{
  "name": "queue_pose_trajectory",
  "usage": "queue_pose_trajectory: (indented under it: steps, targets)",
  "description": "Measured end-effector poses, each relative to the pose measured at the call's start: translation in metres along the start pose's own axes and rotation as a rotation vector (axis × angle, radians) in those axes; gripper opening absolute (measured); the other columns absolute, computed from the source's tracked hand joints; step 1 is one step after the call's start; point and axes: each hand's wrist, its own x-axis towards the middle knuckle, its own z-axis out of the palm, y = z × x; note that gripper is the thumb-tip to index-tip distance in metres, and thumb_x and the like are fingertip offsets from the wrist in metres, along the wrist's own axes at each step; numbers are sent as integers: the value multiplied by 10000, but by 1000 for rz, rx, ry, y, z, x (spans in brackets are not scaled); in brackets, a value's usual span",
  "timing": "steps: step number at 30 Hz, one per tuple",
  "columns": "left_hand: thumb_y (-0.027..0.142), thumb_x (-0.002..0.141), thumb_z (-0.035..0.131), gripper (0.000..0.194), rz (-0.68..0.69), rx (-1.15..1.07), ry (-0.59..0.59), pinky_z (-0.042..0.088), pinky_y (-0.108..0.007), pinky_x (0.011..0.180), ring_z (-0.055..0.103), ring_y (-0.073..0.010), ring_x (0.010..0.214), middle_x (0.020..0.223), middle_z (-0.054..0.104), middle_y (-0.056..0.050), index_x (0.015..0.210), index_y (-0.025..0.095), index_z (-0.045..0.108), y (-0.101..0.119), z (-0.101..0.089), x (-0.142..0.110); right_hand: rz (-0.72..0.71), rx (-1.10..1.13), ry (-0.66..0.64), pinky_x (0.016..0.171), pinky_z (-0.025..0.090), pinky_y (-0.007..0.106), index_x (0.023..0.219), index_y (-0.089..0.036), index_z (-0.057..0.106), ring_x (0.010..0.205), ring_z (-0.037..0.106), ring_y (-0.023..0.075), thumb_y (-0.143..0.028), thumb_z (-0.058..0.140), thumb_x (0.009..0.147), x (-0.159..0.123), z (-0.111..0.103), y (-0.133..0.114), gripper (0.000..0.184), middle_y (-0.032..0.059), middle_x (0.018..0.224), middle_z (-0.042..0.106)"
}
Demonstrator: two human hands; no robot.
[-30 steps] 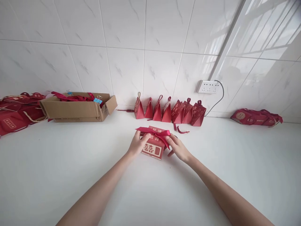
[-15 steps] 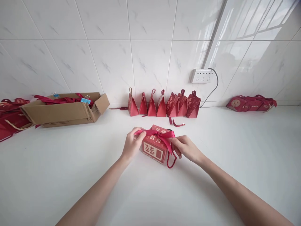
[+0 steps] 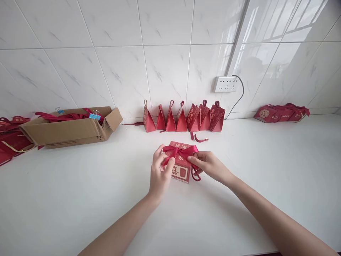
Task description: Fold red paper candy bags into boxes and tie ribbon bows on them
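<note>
Red ribbon [image 3: 181,152], seemingly pinched by left hand [image 3: 159,176] and right hand [image 3: 211,166], tops a box [image 3: 183,172], counter [image 3: 197,217] stretching past its near edge.

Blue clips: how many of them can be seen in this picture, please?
2. One blue clip is at the cardboard box, near its right end; the other blue clip is farther back and left, near the box's back edge. Others may be hidden inside.

Table [image 3: 80,199]: white
Middle: printed box [image 3: 183,172]
Back: seven red boxes [image 3: 182,124], strap [image 3: 199,140]
Left: carton [image 3: 61,134], red bag [image 3: 16,140]
Right: red bundle [image 3: 281,114]
</note>
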Motion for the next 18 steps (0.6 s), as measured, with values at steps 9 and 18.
queue_pose_trajectory:
  steps: [9,18]
  targets:
    - [398,811,521,349,-64,-65,-104,478,-288,692,579,-238,983,1395,385,-31,550,166,518,-4,5,-6,-76,-110,42,646,393,273,549,-168,518,684,468,131,-505,608,731,-7,-9,-10,394,10,774,487]
    - [412,823,512,381,36,92,-180,476,-311,759,576,-226,974,1354,399,-67,549,160,596,-18,1,11,-145,-243,80,760,473,306,609,-204,647,876,504,189,-413,590,743,1,-9,3,255,56,924,457]
